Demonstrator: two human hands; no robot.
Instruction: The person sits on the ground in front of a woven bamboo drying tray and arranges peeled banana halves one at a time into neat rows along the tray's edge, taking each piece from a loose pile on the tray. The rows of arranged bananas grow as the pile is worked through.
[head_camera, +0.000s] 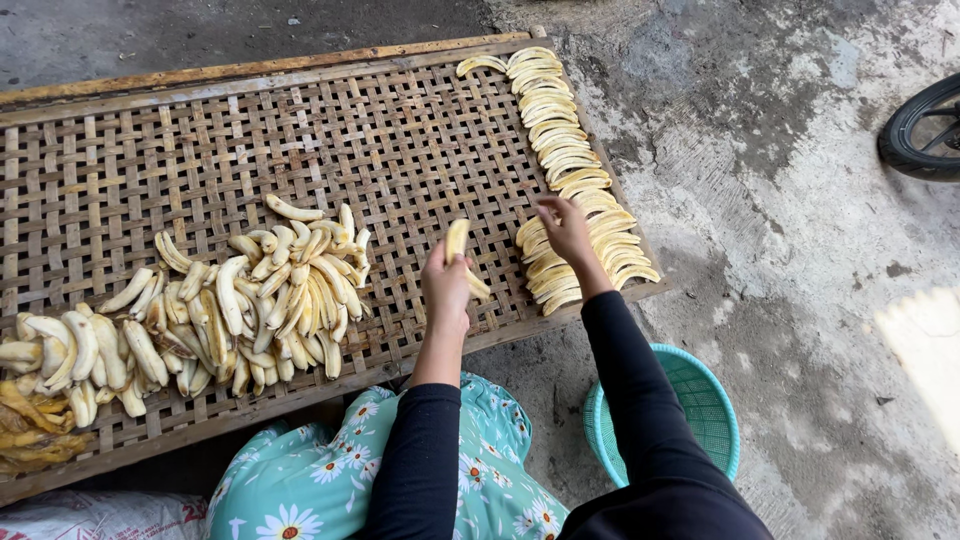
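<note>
Peeled banana (457, 240) is in my left hand (446, 290), held upright above the woven bamboo tray (400, 130), with the fingers closed around its lower part. A second pale piece (478, 286) sticks out from the same hand to the right side; I cannot tell if it is a separate banana or a part of the first one.

My right hand (566, 230) is reaching forward to the row of banana slices (570, 170) which runs along the right edge of the tray, from the far corner down to the near edge. The fingers point down and touch the slices about in the middle of the row. I cannot tell if they pinch one slice or only rest on it. Both my arms are in black sleeves.

On the left part of the tray there is a loose pile of peeled bananas (240, 300), well apart from the row. At the far left edge lie some darker yellow pieces (35, 435).

Below the tray I see my lap in a turquoise cloth with daisy flowers (330, 480). A teal plastic basket (715, 410) stands on the concrete ground (800, 280) just beside my right arm. A black wheel (920, 125) shows at the upper right edge.
</note>
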